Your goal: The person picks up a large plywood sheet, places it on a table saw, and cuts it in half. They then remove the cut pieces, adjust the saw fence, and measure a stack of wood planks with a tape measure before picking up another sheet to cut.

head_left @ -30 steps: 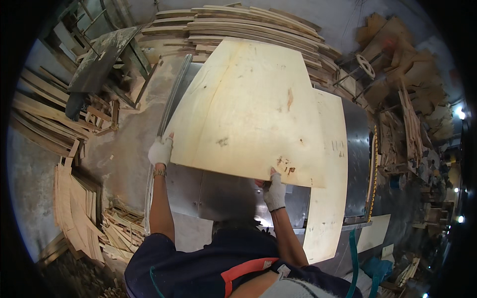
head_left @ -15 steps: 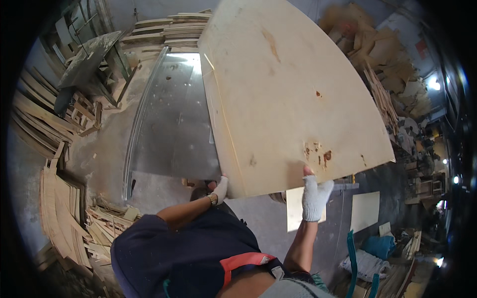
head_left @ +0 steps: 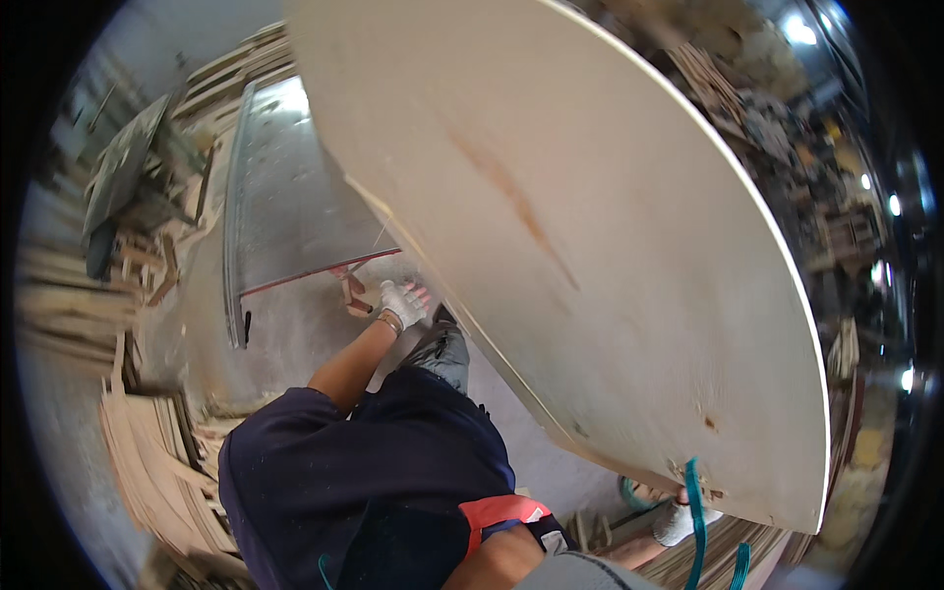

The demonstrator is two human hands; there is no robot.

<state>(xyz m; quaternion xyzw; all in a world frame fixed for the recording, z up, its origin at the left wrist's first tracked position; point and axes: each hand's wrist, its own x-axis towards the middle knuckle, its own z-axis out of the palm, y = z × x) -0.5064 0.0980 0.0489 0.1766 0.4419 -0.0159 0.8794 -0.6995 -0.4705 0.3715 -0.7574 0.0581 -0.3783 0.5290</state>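
A large pale plywood sheet [head_left: 590, 256] with a brown streak and small knot marks fills the right half of the view, standing tilted. At its near lower edge my right hand [head_left: 677, 524], in a white fingerless glove, grips the plywood; most of the fingers are behind it. My left hand [head_left: 403, 303], gloved the same way, is off the sheet with its fingers spread, just left of the sheet's edge. Beyond that hand stands a grey metal-topped table [head_left: 305, 202] with a reddish near edge.
Curved wooden strips [head_left: 147, 452] are stacked on the floor at lower left. A worktable [head_left: 128, 167] stands at far left, and long boards [head_left: 241, 69] are piled behind the metal table. More wood strips [head_left: 728, 551] lie under the sheet's near corner.
The plywood sheet has swung to the right and toward me, off the metal table's side. My left hand has let go of its edge; my right hand has moved down and right with it.
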